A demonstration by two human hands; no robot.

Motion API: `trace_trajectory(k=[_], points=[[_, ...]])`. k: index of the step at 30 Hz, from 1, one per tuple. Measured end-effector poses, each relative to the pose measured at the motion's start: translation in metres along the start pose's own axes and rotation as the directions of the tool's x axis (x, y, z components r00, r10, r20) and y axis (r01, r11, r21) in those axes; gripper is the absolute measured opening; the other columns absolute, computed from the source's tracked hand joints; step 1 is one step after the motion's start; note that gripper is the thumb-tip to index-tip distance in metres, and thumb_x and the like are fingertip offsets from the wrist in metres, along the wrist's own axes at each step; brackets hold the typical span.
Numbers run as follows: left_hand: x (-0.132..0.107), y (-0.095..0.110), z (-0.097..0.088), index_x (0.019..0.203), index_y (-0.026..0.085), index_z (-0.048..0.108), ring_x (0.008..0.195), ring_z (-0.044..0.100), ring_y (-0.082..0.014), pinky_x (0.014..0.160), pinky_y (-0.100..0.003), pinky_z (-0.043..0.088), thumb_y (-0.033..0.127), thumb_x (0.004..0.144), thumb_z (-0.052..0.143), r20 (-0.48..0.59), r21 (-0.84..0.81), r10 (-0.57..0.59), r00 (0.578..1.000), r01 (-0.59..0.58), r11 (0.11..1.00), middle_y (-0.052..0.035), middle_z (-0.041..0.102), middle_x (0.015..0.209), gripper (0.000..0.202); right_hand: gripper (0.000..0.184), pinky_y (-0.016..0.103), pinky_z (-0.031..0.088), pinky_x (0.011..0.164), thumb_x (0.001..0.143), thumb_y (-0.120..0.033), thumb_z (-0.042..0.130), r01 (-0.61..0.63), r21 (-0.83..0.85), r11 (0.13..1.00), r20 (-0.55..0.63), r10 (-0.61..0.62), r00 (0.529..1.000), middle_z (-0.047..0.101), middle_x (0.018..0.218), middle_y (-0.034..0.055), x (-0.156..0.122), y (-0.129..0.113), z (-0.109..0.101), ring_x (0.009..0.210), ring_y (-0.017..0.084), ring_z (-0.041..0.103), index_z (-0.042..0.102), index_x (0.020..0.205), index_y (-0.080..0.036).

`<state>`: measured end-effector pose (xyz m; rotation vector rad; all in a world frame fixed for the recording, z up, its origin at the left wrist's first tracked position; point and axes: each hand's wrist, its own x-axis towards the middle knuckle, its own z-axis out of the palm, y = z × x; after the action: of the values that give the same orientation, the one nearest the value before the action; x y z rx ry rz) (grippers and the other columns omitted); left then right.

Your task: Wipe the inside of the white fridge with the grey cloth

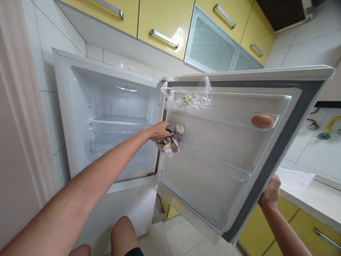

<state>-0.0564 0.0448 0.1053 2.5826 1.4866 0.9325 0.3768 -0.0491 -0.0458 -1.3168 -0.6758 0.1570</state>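
Observation:
My left hand [162, 130] is closed around a crumpled brown and beige cloth [174, 137] with a white label hanging from it. The cloth is against or close to the inner panel of the open fridge door [210, 131], near the hinge side. On the far right, my right hand [271, 192] grips the door's outer edge, some of its fingers hidden behind it. A clear plastic bag with something yellow-green in it [188, 99] sits in the upper door shelf. At that shelf's right end is a brown egg-like item [262, 121].
The fridge compartment [119, 142] stands open at left, with a glass shelf [121, 119] and a clear drawer. Yellow cabinets [162, 28] hang above. Right of the door are a white countertop [319, 195] with a clear plastic piece [295, 176] and a yellow hose [331, 124]. My knee [124, 234] is below.

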Motion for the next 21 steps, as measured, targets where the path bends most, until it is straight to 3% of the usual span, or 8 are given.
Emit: trace_trajectory(k=[4, 8, 11, 14, 19, 21], points=[[-0.010, -0.004, 0.016, 0.115, 0.022, 0.067, 0.111, 0.068, -0.0272, 0.095, -0.033, 0.051, 0.031, 0.083, 0.062, -0.254, -0.012, -0.138, 0.957, 0.140, 0.990, -0.0100, 0.075, 0.115, 0.034, 0.027, 0.035, 0.031, 0.063, 0.094, -0.037, 0.033, 0.006, -0.069, 0.998, -0.026, -0.008, 1.000, 0.044, 0.064, -0.0032, -0.006, -0.006, -0.001, 0.065, 0.017, 0.039, 0.042, 0.072, -0.024], [0.000, 0.007, 0.021, 0.119, 0.021, 0.063, 0.116, 0.068, -0.0290, 0.096, -0.035, 0.051, 0.030, 0.086, 0.061, -0.437, -0.199, -0.375, 0.818, 0.319, 0.927, -0.0136, 0.073, 0.121, 0.034, 0.028, 0.035, 0.030, 0.063, 0.095, -0.036, 0.033, -0.012, -0.068, 0.998, -0.029, 0.010, 1.000, 0.043, 0.063, -0.0035, -0.012, -0.014, -0.001, 0.064, 0.017, 0.038, 0.041, 0.071, -0.024], [0.013, 0.021, 0.020, 0.118, 0.021, 0.061, 0.118, 0.067, -0.0294, 0.097, -0.036, 0.050, 0.029, 0.085, 0.062, -0.461, -0.363, -0.508, 0.728, 0.368, 0.856, -0.0141, 0.072, 0.124, 0.034, 0.029, 0.035, 0.027, 0.060, 0.095, -0.031, 0.032, 0.018, -0.110, 0.994, -0.016, -0.020, 1.000, 0.041, 0.060, -0.0030, -0.016, -0.020, -0.001, 0.061, 0.017, 0.036, 0.040, 0.068, -0.024], [0.022, 0.043, 0.024, 0.116, 0.020, 0.060, 0.118, 0.067, -0.0327, 0.097, -0.041, 0.051, 0.029, 0.083, 0.066, -0.415, -0.430, -0.559, 0.717, 0.387, 0.816, -0.0177, 0.071, 0.124, 0.035, 0.029, 0.035, 0.026, 0.059, 0.094, -0.027, 0.033, 0.017, -0.109, 0.994, -0.017, -0.019, 1.000, 0.040, 0.058, -0.0030, -0.017, -0.024, 0.000, 0.059, 0.016, 0.035, 0.041, 0.066, -0.023], [0.034, 0.089, 0.040, 0.111, 0.017, 0.058, 0.121, 0.066, -0.0366, 0.101, -0.046, 0.049, 0.021, 0.076, 0.073, -0.366, -0.470, -0.524, 0.769, 0.334, 0.817, -0.0241, 0.069, 0.122, 0.038, 0.026, 0.033, 0.030, 0.059, 0.093, -0.031, 0.034, 0.002, 0.030, 1.000, -0.001, -0.002, 1.000, 0.040, 0.062, -0.0043, -0.011, -0.014, 0.000, 0.059, 0.014, 0.035, 0.039, 0.069, -0.023], [0.040, 0.108, 0.049, 0.107, 0.017, 0.056, 0.123, 0.064, -0.0360, 0.104, -0.047, 0.047, 0.020, 0.074, 0.075, -0.349, -0.568, -0.556, 0.754, 0.302, 0.765, -0.0242, 0.068, 0.121, 0.037, 0.025, 0.032, 0.030, 0.059, 0.092, -0.033, 0.034, 0.007, 0.062, 0.998, -0.005, -0.006, 1.000, 0.040, 0.063, -0.0043, -0.007, -0.006, -0.001, 0.060, 0.014, 0.036, 0.039, 0.070, -0.023]])
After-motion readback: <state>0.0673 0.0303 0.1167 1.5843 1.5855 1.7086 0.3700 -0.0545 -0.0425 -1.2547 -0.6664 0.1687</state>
